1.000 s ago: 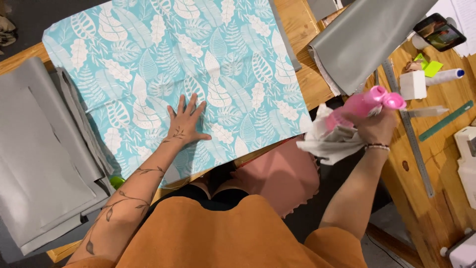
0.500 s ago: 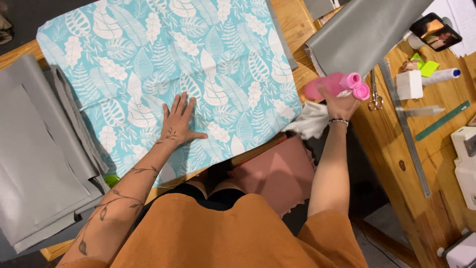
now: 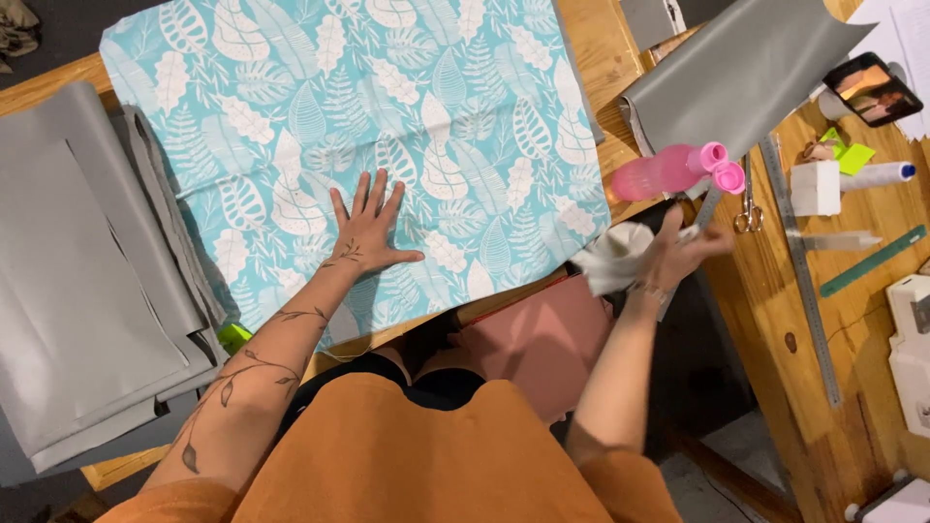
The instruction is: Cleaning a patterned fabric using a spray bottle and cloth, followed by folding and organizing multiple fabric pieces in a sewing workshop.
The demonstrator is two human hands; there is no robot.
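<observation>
My left hand [image 3: 368, 230] lies flat, fingers spread, on a teal fabric with a white leaf print [image 3: 387, 116] that covers the wooden table. My right hand [image 3: 681, 249] is off the table's right corner, closed on a crumpled white cloth [image 3: 612, 260]. A pink squeeze bottle with a flip cap [image 3: 673, 172] lies on its side just above that hand, by the edge of the teal fabric. The hand and the bottle look apart.
Folded grey fabric [image 3: 77, 291] is stacked at the left, and another grey piece [image 3: 746, 68] lies at the top right. On the right bench are scissors [image 3: 748, 208], a long metal ruler [image 3: 804, 281], a green ruler [image 3: 867, 261], a white box [image 3: 816, 186] and a phone [image 3: 865, 89]. Pink fabric [image 3: 542, 339] hangs below the table edge.
My right hand carried the pink bottle up and left toward the table, let it go, and dropped back with the white cloth. My left hand stayed flat on the fabric.
</observation>
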